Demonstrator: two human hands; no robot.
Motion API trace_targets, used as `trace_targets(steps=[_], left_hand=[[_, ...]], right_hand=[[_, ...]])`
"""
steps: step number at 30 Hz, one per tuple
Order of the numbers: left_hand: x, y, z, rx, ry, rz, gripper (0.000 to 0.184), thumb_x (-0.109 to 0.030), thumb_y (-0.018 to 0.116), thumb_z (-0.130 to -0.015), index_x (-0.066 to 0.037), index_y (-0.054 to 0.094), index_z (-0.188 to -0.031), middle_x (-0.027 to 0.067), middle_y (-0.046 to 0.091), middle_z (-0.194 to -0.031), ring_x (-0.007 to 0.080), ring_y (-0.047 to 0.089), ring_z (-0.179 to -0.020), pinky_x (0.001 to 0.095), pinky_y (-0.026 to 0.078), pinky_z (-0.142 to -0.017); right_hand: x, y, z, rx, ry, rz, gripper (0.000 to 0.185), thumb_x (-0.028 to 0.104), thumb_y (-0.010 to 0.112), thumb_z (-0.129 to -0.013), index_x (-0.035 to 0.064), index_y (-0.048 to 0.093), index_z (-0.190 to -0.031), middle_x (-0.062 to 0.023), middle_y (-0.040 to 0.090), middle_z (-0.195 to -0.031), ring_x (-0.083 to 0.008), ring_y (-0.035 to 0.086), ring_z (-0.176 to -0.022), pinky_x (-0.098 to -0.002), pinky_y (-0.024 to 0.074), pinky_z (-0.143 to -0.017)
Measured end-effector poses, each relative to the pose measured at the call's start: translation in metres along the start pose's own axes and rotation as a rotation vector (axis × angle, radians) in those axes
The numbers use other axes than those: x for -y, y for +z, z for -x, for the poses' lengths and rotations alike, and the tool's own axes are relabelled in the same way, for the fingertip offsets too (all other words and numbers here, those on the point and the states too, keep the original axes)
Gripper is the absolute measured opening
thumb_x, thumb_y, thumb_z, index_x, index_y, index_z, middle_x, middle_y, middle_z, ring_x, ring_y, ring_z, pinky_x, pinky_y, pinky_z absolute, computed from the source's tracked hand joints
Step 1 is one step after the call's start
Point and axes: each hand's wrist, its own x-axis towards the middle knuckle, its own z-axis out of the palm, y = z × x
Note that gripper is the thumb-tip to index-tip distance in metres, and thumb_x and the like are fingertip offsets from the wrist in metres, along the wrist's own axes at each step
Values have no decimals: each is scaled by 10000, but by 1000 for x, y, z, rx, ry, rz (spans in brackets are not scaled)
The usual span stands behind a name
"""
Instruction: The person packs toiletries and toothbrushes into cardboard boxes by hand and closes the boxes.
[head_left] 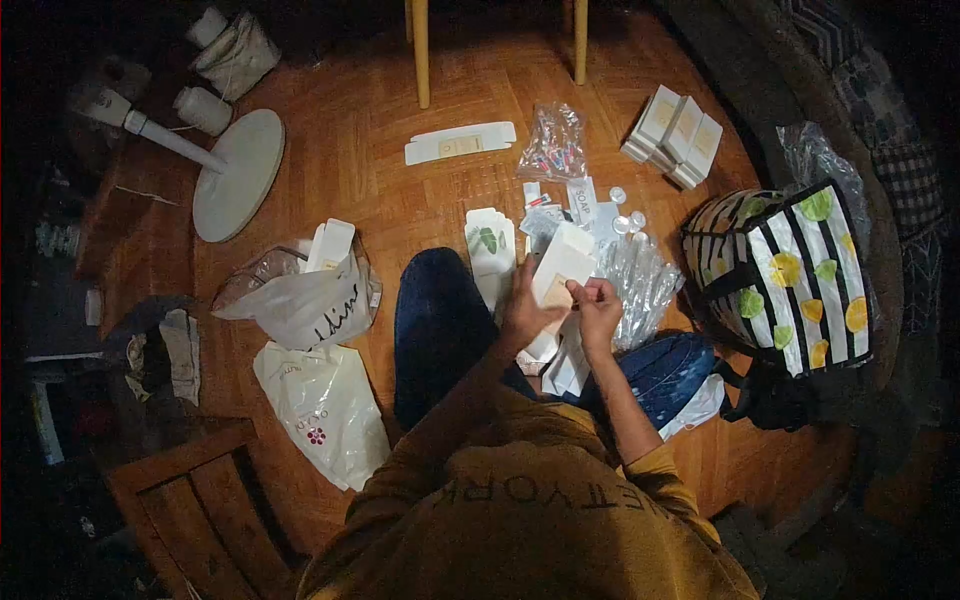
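Observation:
In the head view, a white carton with a pale yellow label is held between my two hands over my lap. My left hand grips its left side, the thumb along the edge. The fingers of my right hand are pinched against its lower right side. Beside it lies a flat white carton with a green leaf print. Just beyond are small packets, one marked SOAP, and several round clear pieces. Clear plastic sleeves lie right of my right hand. More white cartons rest between my legs.
Stacked cartons stand at back right, near a fruit-print striped bag. A clear bag of colourful small items and a flattened carton lie ahead. Left are plastic bags and a round white stand base.

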Motion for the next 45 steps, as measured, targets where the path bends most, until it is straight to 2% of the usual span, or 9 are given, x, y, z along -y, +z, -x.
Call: trace_targets(steps=[5, 9, 15, 17, 25, 32, 37, 40, 45], left_hand=[[-23, 2, 7, 253, 91, -268, 969, -90, 705, -606, 23, 99, -1353, 200, 241, -1340, 285, 258, -1246, 383, 208, -1037], [-27, -1, 12, 758, -40, 469, 982, -131, 728, -618, -11, 111, -1372, 127, 308, -1308, 236, 338, -1174, 354, 263, -991], [-41, -26, 25, 961, -273, 381, 909, -187, 755, -633, -67, 213, -1354, 105, 385, -1229, 206, 387, -1108, 336, 311, -944], [-46, -26, 30, 979, -284, 386, 903, -179, 769, -626, -61, 230, -1341, 60, 389, -1168, 187, 417, -1015, 329, 361, -888], [-58, -15, 35, 1139, -216, 356, 902, -202, 770, -625, -86, 234, -1342, 77, 433, -1100, 160, 427, -1001, 294, 401, -828], [-54, -15, 37, 1332, -337, 292, 692, -247, 776, -628, -33, 400, -1169, 32, 518, -970, 141, 482, -893, 280, 428, -779], [-61, -4, 40, 1319, -221, 148, 573, -238, 789, -627, -33, 463, -1052, 46, 554, -926, 166, 537, -851, 294, 442, -765], [-83, 2, 24, 590, -141, 122, 525, -194, 767, -649, -29, 482, -1058, 72, 578, -965, 175, 562, -876, 301, 444, -782], [-87, 14, -2, 120, -105, 2, 343, -181, 731, -688, -23, 568, -946, 67, 619, -793, 151, 600, -713, 278, 479, -652]], right_hand=[[96, 0, 14, 166, -54, -220, 396, 94, 755, -667, 39, 547, -1000, -2, 567, -715, -52, 466, -585, -182, 397, -532], [126, -39, -6, 205, -220, -208, 392, 73, 759, -638, 42, 575, -982, -10, 574, -811, -60, 494, -628, -187, 402, -569], [136, -116, -15, 647, -291, 599, 430, 92, 769, -603, 54, 621, -1004, -68, 518, -1086, -105, 512, -812, -212, 420, -667], [153, -110, 1, 491, -643, 507, 394, 89, 770, -578, 56, 638, -948, -64, 562, -999, -145, 536, -826, -254, 430, -701], [143, -123, 20, 494, -492, 450, 206, 59, 746, -571, 54, 663, -759, -44, 628, -786, -221, 556, -891, -316, 408, -780], [145, -124, 20, 807, -412, 597, 173, 156, 746, -619, 124, 682, -776, 3, 648, -835, -228, 471, -1121, -477, 80, -1055], [139, -126, 9, 918, -131, 406, 232, 192, 762, -620, 131, 672, -825, -24, 635, -950, -232, 457, -1150, -485, 39, -1067], [115, -100, 18, 420, -193, 197, 341, 199, 737, -678, 67, 633, -975, -61, 608, -997, -202, 501, -1068, -376, 208, -1032], [71, -67, 56, 527, 315, 189, 292, 229, 623, -824, -6, 601, -997, -9, 597, -748, -62, 510, -676, -207, 429, -630]])
